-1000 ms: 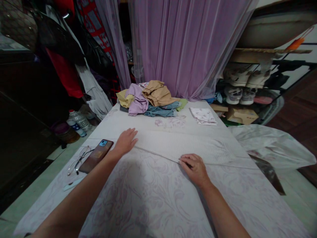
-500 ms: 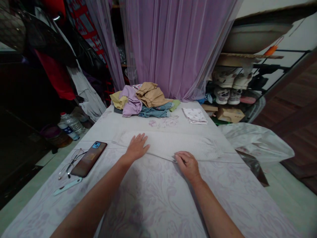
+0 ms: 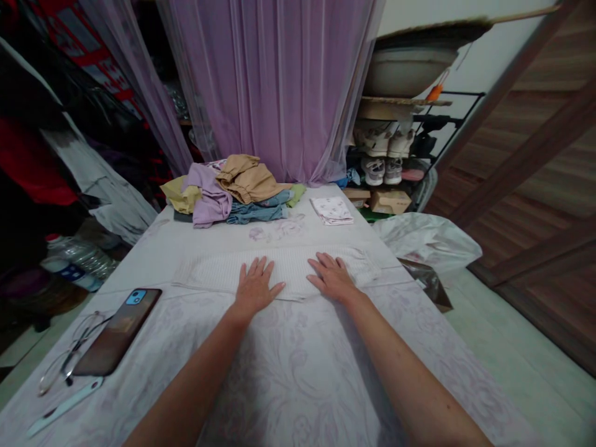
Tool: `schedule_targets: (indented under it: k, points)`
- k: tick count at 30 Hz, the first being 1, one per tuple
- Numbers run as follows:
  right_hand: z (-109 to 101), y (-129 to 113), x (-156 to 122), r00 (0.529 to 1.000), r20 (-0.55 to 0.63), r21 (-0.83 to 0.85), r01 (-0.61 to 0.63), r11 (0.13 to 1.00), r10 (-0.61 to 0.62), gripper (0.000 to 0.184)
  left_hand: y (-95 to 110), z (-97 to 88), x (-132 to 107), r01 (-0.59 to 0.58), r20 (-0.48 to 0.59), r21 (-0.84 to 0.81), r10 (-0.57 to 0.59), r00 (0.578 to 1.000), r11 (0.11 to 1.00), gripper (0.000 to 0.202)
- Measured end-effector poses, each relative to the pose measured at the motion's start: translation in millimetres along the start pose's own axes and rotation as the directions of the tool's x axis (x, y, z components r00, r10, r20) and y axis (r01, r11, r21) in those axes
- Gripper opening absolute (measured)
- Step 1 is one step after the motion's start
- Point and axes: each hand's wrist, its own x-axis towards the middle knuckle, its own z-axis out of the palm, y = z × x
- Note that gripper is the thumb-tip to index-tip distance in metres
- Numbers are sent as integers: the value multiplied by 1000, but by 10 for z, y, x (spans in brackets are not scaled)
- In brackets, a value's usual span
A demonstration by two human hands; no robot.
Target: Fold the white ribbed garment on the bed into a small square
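A white ribbed garment (image 3: 293, 267), folded into a long strip, lies crosswise on the floral cloth (image 3: 288, 366) in front of me. My left hand (image 3: 256, 285) rests flat near the middle of the strip, fingers spread. On its right part lies my right hand (image 3: 331, 276), also flat with the fingers apart. Neither hand grips anything. Which garment it is, I cannot tell from the folded shape.
Behind the strip sit a heap of clothes (image 3: 251, 180) and a small folded printed cloth (image 3: 332, 210). At the left edge lie a phone (image 3: 118, 335), eyeglasses (image 3: 69, 354) and a pale green-handled tool (image 3: 65, 406). A plastic bag (image 3: 428, 242) stands off the right side.
My right hand has opened from its pinch on the near edge and now lies flat on the garment. My left hand stays flat on the garment. The view has turned to the right.
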Motion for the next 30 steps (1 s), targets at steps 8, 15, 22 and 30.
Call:
schedule_targets:
  k: [8,15,22,30]
  points:
    - [161,224,-207,944,-331,99,50,994,-14,39,462,-8,-169,-294,-5,-328,309,951,898,37]
    - [168,140,-282,931,-366,120,31,992,15,34,578,-99,-72,-264,64,-444,324,944,856,31]
    - [110,178,-347,957,-286,86,-15,996,39,32,611,-65,170,-207,68,-366,248,966,907,33]
    - [-57,364,-379,945,-271,41,-176,984,180,32,620,-23,189,-261,221,-225,310,925,939,68]
